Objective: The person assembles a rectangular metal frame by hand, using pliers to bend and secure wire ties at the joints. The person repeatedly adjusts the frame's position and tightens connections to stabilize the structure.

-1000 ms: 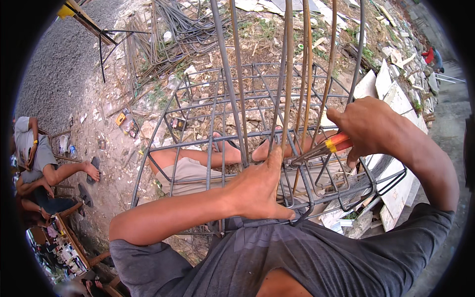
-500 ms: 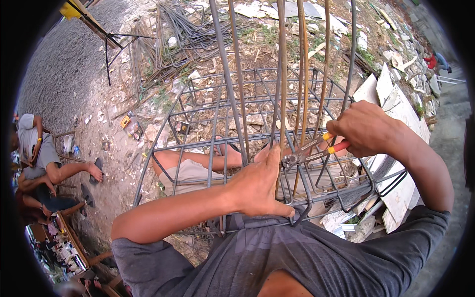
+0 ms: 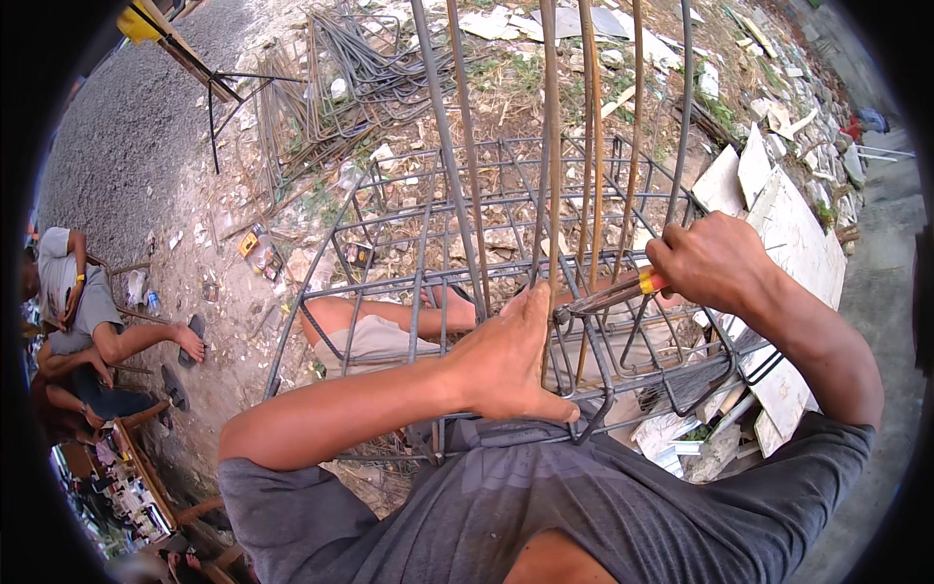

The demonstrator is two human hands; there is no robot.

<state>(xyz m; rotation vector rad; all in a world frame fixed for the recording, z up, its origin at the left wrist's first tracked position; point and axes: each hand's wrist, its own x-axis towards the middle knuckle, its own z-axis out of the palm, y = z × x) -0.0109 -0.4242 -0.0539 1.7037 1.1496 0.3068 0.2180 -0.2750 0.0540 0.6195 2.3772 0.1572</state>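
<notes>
A cage of bent steel rebar (image 3: 467, 203) lies across my lap, with several long upright bars (image 3: 452, 161) rising out of it. My left hand (image 3: 506, 360) braces against the cage. Its thumb stretches over a lower bar, its forefinger points up along an upright, and the other fingers are partly hidden. My right hand (image 3: 715, 258) is closed around the red-and-yellow handles of metal pliers (image 3: 608, 295). The pliers' jaws meet the cage at a bar crossing, just right of my left hand. Any wire between the jaws is too small to make out.
Bent rebar pieces (image 3: 365, 73) are heaped on the ground beyond the cage. Broken white boards (image 3: 793, 243) lean at the right. People sit at the far left, one in a grey shirt (image 3: 55, 255), near a wooden table (image 3: 146, 472). Rubble and litter cover the ground.
The plier handles were spread apart and are now close together in my right hand, which has turned. My left hand stays in place on the cage.
</notes>
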